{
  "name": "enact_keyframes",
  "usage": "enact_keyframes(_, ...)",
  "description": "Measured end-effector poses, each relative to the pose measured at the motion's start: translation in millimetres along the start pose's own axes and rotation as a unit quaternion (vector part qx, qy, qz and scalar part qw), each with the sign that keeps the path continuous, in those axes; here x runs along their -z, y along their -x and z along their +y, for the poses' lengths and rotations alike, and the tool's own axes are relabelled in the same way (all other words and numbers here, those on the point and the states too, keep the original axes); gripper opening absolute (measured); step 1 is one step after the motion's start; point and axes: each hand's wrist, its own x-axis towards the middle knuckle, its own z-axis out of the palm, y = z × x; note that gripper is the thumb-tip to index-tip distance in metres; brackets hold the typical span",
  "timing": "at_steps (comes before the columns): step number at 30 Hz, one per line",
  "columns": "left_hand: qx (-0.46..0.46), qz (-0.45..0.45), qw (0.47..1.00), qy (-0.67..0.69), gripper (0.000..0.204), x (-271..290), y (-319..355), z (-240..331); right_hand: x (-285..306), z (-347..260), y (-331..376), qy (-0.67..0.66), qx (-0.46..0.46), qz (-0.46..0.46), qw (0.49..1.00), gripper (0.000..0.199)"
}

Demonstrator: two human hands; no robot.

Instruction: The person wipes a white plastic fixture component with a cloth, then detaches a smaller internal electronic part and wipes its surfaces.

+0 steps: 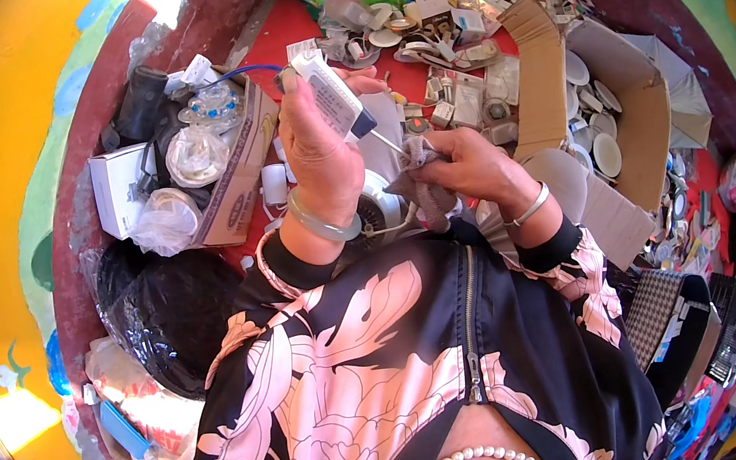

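My left hand (322,163) is raised in front of me, closed round a flat white power supply box (331,95) with printed text and a dark blue end. A blue wire (244,69) runs from its far end toward the left. From the near end a pale cable (386,141) leads to my right hand (476,168). That hand pinches a crumpled grey cloth (429,192), which wraps round the cable; the fingertips are partly hidden by it. Just below the hands lies a round white lamp fitting (375,200).
At left stands a cardboard box (248,157) of bagged fittings beside a black plastic bag (172,307). On the right, an open carton (643,94) holds white round discs (607,154). Several small packaged parts (463,101) cover the red cloth (406,67) ahead.
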Motion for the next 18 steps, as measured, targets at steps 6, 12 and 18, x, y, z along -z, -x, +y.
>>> enact_keyframes(6,0.035,0.027,0.999,0.026,0.051,0.3,-0.1,-1.5,0.6,14.6,6.3,-0.180,-0.018,-0.080,0.980,0.016)
enact_keyframes(12,-0.039,-0.008,0.996,-0.077,0.048,8.0,-3.3,-11.6,-14.4,48.5,2.4,-0.304,-0.027,-0.132,0.943,0.016)
enact_keyframes(18,-0.069,0.068,0.993,-0.061,0.042,15.1,-9.3,-24.9,-18.5,55.1,11.3,-0.391,-0.049,-0.126,0.911,0.017)
